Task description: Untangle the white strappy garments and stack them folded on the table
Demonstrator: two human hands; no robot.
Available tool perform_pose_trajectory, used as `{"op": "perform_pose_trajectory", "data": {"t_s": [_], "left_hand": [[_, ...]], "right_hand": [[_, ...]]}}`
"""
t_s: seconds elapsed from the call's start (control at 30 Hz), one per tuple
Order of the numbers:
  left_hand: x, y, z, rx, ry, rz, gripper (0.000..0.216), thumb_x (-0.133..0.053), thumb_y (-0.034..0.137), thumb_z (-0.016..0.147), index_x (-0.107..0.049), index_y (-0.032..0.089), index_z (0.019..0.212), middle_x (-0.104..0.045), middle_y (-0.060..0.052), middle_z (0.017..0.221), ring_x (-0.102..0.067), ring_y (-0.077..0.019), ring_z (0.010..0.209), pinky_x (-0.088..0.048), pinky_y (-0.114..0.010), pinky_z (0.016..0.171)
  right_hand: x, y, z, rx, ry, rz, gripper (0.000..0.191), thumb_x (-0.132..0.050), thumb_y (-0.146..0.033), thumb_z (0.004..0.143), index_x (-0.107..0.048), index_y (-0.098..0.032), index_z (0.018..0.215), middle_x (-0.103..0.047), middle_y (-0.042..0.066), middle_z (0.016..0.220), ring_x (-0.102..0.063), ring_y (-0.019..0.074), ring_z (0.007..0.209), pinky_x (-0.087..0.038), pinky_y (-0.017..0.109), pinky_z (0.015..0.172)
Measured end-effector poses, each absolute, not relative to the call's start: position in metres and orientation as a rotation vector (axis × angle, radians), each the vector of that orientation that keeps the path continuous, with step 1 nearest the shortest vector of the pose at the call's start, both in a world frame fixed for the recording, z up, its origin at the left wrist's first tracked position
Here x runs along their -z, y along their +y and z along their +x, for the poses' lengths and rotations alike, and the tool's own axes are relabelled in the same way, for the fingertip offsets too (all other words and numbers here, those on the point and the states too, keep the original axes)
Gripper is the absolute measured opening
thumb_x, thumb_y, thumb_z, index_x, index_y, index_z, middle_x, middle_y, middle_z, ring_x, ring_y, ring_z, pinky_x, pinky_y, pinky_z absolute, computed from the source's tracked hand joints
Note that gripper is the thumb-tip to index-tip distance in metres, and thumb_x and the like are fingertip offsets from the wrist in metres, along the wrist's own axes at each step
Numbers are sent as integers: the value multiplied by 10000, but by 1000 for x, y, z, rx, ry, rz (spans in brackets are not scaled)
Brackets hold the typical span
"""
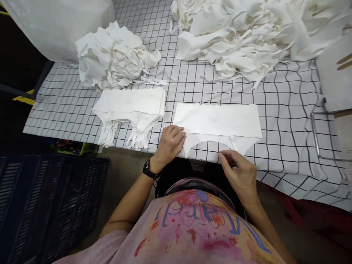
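A white strappy top (217, 119) lies flat at the table's front edge, its wide band away from me and its strap side towards me. With fingers curled together, my left hand (171, 143) grips the top's left side near a strap. My right hand (239, 172) is at the near right of the top, thumb and fingertips pinched by the other strap; the fingers partly hide what is between them. To the left, a neat stack of similar white tops (129, 102) has its straps hanging towards the edge.
A checked cloth (189, 79) covers the table. Crumpled white tops form a small pile (110, 58) at the back left and a larger pile (236, 40) at the back right. A white plastic bag (68, 25) stands far left. Dark blue crates (52, 198) sit below, left.
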State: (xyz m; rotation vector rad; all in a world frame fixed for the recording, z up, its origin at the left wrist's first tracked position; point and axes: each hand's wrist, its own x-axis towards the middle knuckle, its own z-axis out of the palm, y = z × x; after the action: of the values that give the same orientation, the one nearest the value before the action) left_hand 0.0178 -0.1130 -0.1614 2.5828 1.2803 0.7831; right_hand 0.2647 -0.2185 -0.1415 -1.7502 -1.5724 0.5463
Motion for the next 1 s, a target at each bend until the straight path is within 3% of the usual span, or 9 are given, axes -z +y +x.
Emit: {"op": "perform_pose_trajectory", "data": {"t_s": [0.13,0.23,0.43,1.0], "left_hand": [[165,-118,16,-842,1319,2568,124,-598,149,980,-705,173,1038,-742,-93,1153,-625,-245,1083,-527,-437,957],[166,-120,17,-861,1321,2609,176,-594,108,963,-693,164,1097,-732,-97,1141,-618,-251,1087,-523,-444,966],[164,-118,23,-669,1170,2719,493,-468,-34,930,-628,202,1332,-646,-114,1230,-560,-241,1161,-519,-435,993],[168,-118,21,-641,1209,2585,655,-531,-21,919,-564,358,1452,-655,-99,1265,-576,-264,1196,-498,-491,1027]], "right_hand": [[149,-200,278,-106,-1627,-1735,177,-660,-191,963,-760,-179,1109,-725,120,1108,-700,228,950,-570,344,804],[159,-189,295,4,-1762,-1725,323,-586,-110,972,-741,-188,1245,-672,159,1327,-653,289,1162,-548,435,945],[169,-191,310,-29,-1886,-1780,467,-508,-24,964,-716,-259,1310,-698,100,1354,-639,312,1207,-484,507,1000],[169,-196,326,-114,-1915,-1757,550,-483,-9,964,-694,-348,1342,-676,50,1411,-644,282,1263,-524,528,1048]]}}
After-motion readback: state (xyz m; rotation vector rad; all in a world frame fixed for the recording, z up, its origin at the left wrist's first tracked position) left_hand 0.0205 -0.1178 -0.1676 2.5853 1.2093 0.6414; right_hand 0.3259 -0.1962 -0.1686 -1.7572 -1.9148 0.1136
